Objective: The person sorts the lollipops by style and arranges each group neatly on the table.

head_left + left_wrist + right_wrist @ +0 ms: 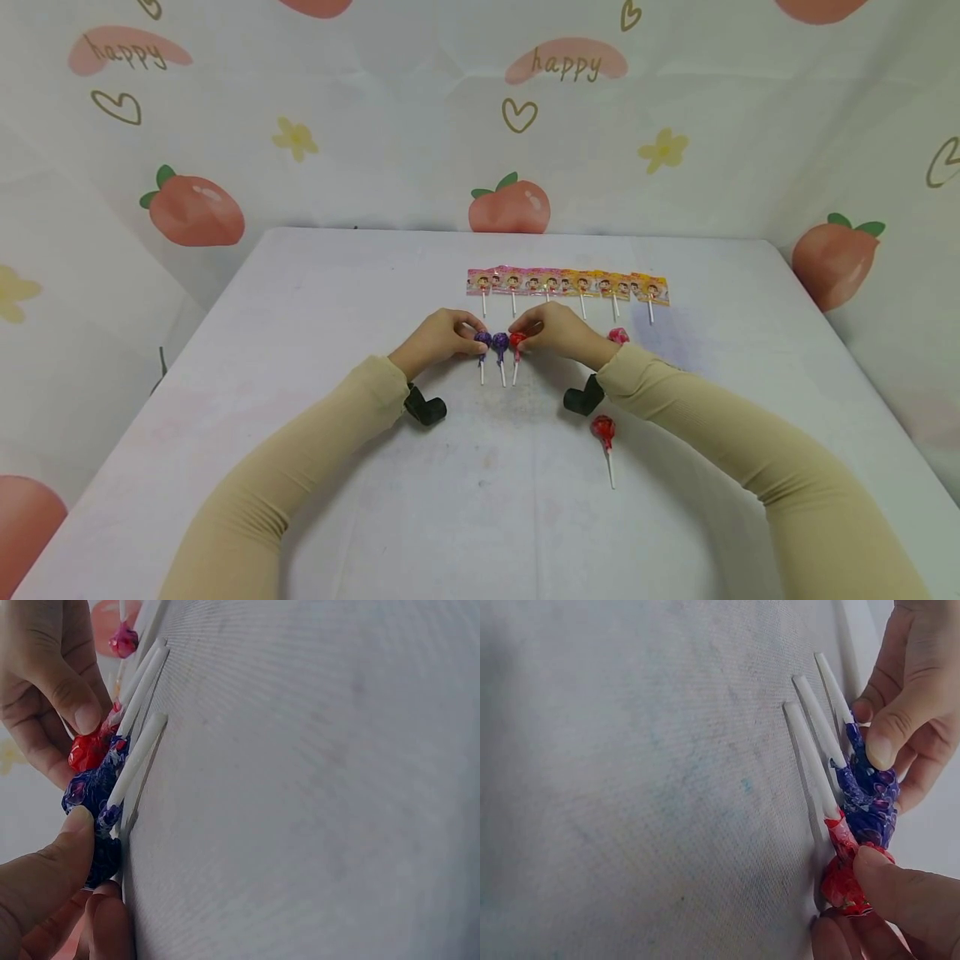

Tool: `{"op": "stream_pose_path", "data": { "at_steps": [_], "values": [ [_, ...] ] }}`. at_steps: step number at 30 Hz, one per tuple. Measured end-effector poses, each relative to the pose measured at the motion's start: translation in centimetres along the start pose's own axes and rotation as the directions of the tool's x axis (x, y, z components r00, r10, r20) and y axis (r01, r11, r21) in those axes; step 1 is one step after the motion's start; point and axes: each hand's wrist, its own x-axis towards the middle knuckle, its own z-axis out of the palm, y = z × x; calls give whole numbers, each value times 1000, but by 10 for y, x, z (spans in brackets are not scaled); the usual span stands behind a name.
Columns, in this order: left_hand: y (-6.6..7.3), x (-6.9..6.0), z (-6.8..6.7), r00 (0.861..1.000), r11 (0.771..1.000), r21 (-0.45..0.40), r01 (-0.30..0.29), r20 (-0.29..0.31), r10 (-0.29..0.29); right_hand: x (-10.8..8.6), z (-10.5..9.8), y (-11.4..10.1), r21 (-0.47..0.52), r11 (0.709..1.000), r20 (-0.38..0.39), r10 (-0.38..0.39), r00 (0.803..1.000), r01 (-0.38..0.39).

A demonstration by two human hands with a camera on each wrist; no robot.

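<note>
Three wrapped lollipops lie side by side on the white table, sticks toward me. My left hand (441, 340) pinches the leftmost purple lollipop (482, 338) by its round head, between thumb and fingers. A second purple lollipop (501, 342) lies in the middle, between the two hands. At the right end, my right hand (561, 332) pinches a red lollipop (844, 889) the same way. In the right wrist view the white sticks run nearly parallel and the wrapped heads touch or almost touch.
Behind the hands runs a row of flat lollipops in pink wrappers (513, 280) and yellow wrappers (583, 282). A pinkish-red lollipop (618, 335) is partly hidden by the right wrist. Another red lollipop (603, 428) lies nearer me. A printed cloth (405, 150) hangs behind the table (337, 283).
</note>
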Motion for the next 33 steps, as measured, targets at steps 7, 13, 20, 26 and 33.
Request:
{"op": "stream_pose_path", "data": {
  "at_steps": [7, 13, 20, 26, 33],
  "values": [
    [2, -1, -1, 1000, 1000, 0, 4, 0, -4, 1, -1, 1, -3, 1000, 12, 10, 1000, -10],
    [2, -1, -1, 1000, 1000, 0, 2, -4, -2, 2, -1, 0, 9, 1000, 21, 16, 1000, -16],
    [0, 0, 0, 1000, 1000, -18, -7, -2, 6, -7, -10, -4, 80, 997, 9, 3, 1000, -4],
    [1, -1, 0, 1000, 1000, -30, 4, 1, -4, -31, -33, -11, 174, 984, -48, -32, 998, 40],
    [0, -1, 1, 1000, 1000, -16, -3, 0, 3, -76, -51, -13, 226, 968, -107, -92, 990, 114]
  ]
}}
